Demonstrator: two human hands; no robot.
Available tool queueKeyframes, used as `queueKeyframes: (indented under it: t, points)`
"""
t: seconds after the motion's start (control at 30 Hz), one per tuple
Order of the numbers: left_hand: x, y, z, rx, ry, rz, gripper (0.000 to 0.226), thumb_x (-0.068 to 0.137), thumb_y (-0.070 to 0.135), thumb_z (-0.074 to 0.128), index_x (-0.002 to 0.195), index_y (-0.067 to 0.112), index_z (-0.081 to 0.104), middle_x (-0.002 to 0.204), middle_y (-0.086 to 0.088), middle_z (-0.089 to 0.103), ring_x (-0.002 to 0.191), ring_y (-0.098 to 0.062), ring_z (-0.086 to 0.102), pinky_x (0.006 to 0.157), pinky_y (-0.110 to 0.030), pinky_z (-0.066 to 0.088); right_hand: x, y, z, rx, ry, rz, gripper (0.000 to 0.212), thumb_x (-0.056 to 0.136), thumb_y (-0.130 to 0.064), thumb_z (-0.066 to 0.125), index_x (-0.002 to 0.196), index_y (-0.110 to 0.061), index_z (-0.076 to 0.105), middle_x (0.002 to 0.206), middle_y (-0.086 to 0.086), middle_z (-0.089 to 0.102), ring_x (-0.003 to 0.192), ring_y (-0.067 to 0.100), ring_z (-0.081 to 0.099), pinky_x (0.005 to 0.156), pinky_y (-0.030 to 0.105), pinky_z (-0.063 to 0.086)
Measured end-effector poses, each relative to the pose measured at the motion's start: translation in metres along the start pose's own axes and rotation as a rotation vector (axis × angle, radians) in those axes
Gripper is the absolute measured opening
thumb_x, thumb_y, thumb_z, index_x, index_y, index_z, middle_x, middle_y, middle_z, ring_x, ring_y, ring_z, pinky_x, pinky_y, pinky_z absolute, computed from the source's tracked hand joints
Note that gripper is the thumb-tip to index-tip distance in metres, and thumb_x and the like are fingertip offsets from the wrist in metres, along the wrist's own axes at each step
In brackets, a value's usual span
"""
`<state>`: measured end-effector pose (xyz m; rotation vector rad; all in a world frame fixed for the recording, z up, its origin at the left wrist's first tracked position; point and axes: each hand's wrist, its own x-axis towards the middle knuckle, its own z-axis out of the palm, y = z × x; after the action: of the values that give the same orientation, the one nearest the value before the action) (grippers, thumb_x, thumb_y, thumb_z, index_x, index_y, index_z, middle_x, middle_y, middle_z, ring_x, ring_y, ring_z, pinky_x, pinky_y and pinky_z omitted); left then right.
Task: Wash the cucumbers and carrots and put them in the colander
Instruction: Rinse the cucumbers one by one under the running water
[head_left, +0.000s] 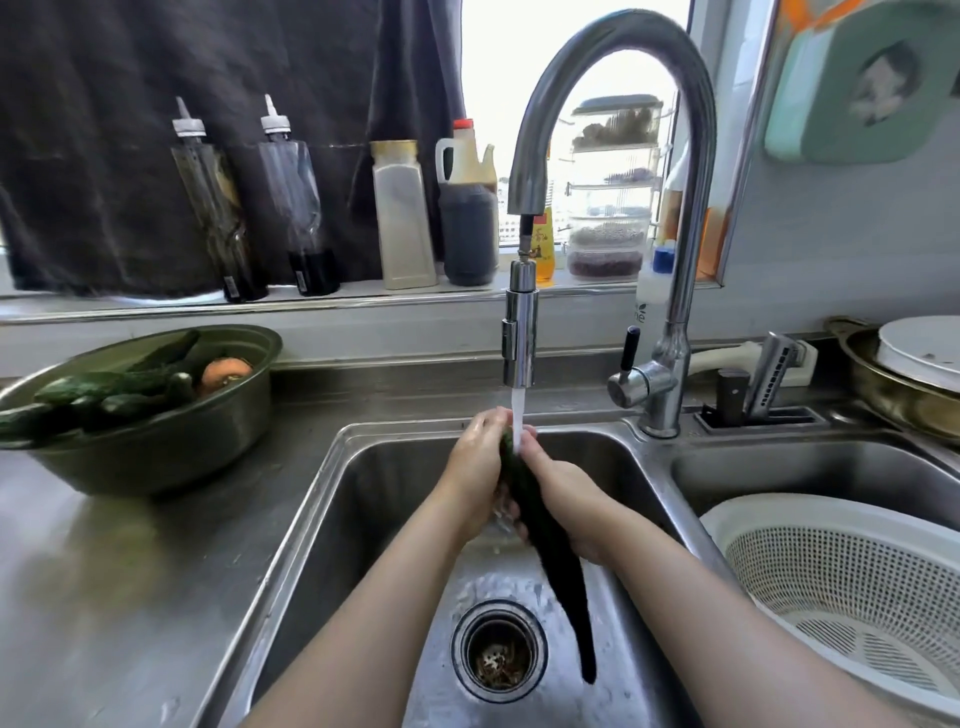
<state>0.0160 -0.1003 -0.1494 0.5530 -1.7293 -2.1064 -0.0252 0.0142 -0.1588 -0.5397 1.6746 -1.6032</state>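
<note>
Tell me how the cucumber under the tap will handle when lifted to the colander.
Probably slippery: the cucumber is wet under the running water. Likely stiff: its free end juts straight past the right hand, no droop. Long and round, so it may roll inside the colander.

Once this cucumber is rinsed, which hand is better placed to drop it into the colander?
Right, probably: the right hand grips the cucumber on the side nearer the colander; the left hand, also gripping it, is farther off.

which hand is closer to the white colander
Right. The right hand grips the cucumber on the colander side; the left hand holds it from the far side.
</note>
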Motion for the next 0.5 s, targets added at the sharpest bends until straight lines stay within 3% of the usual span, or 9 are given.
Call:
queueKeyframes:
  t: [0.07, 0.17, 0.27, 0.37, 0.5]
  points:
    - [-0.001, -0.003, -0.004, 0.069, -0.088, 0.002, 0.027, 0.101, 0.033, 0.057, 0.119, 0.013, 0.059, 0.081, -0.007, 0.065, 0.052, -0.021, 0.051, 0.045, -0.026, 0.041, 0.002, -0.001, 0.001, -0.019, 0.079, 0.017, 0.078, 0.093, -0.079, 0.032, 0.072, -0.009, 0.061, 0.057, 0.010, 0.054, 0.046, 0.023, 0.049, 0.048, 0.027, 0.041]
    - [0.001, 0.003, 0.002, 0.082, 0.077, 0.017, 0.024, 0.104, 0.031, 0.053, 0.104, 0.008, 0.061, 0.074, -0.005, 0.061, 0.058, -0.018, 0.056, 0.053, -0.028, 0.046, 0.000, 0.000, -0.001, -0.041, -0.003, -0.004, 0.073, 0.097, -0.072, 0.037, 0.078, -0.006, 0.064, 0.063, 0.013, 0.058, 0.049, 0.026, 0.055, 0.049, 0.029, 0.047]
    - [0.003, 0.011, 0.006, -0.111, 0.252, 0.040, 0.036, 0.106, 0.036, 0.050, 0.086, 0.007, 0.055, 0.061, -0.004, 0.062, 0.054, -0.026, 0.062, 0.059, -0.036, 0.054, 0.001, 0.003, -0.007, -0.035, -0.169, -0.049, 0.042, 0.091, -0.048, 0.067, 0.093, -0.006, 0.066, 0.079, 0.014, 0.062, 0.061, 0.026, 0.061, 0.061, 0.035, 0.052]
    - [0.006, 0.018, 0.000, -0.365, 0.382, 0.047, 0.036, 0.106, 0.040, 0.050, 0.086, 0.010, 0.049, 0.064, -0.003, 0.055, 0.044, -0.020, 0.059, 0.057, -0.035, 0.056, -0.001, 0.005, -0.013, -0.218, -0.240, -0.016, 0.031, 0.085, -0.039, 0.074, 0.097, -0.012, 0.065, 0.086, 0.012, 0.064, 0.071, 0.025, 0.064, 0.069, 0.039, 0.053]
    - [0.001, 0.015, -0.007, -0.615, 0.117, -0.120, 0.026, 0.100, 0.033, 0.061, 0.089, 0.010, 0.062, 0.072, -0.003, 0.067, 0.066, -0.016, 0.066, 0.067, -0.035, 0.058, -0.002, 0.002, -0.012, -0.171, -0.169, 0.024, 0.055, 0.089, -0.070, 0.056, 0.089, -0.016, 0.061, 0.070, 0.007, 0.055, 0.053, 0.020, 0.052, 0.054, 0.030, 0.045]
